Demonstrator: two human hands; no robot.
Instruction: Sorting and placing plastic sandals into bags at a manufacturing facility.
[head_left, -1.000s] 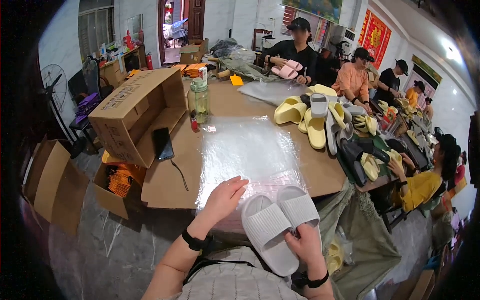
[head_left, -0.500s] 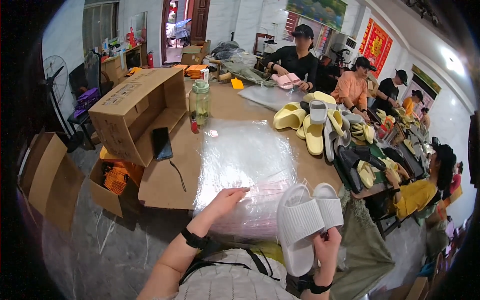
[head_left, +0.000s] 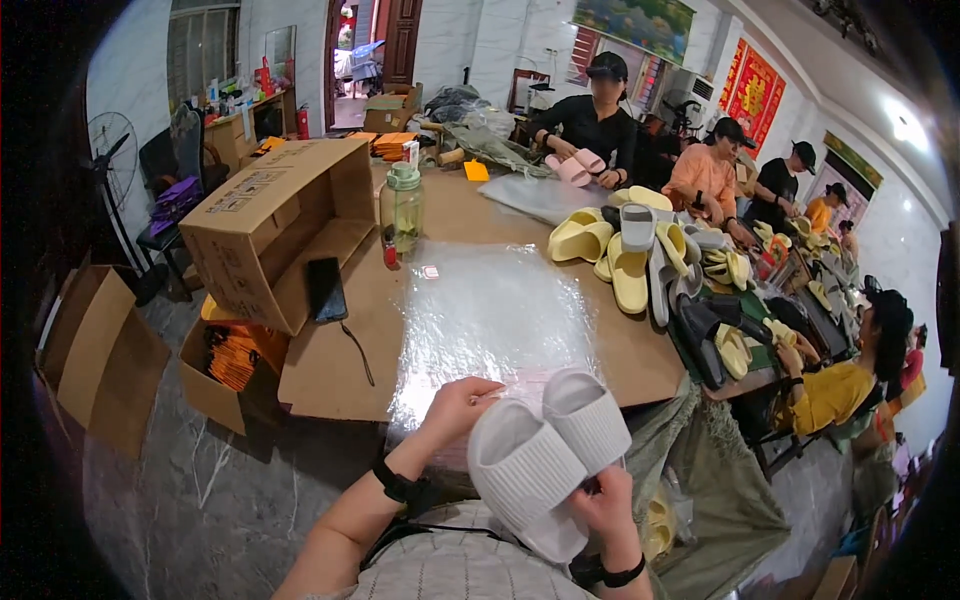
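My right hand grips a pair of light grey slippers with ribbed straps, tilted above the near edge of the table. On the left, my left hand has its fingers pinched at the near part of a clear plastic bag, beside the slipper toes. That bag lies flat on a stack of similar bags, whose near end is partly hidden by the slippers. Below my right hand, yellow slippers in clear plastic show beside a draped green cloth.
An open cardboard box, a phone and a green bottle stand or lie at the left. Yellow, grey and black slippers pile up at the right. Across the table a co-worker handles pink slippers; others work further right.
My right hand has brought the grey slippers leftward over the near end of the bags. My left fingers, earlier resting on the plastic, now pinch it. The co-worker's pink slippers have shifted slightly.
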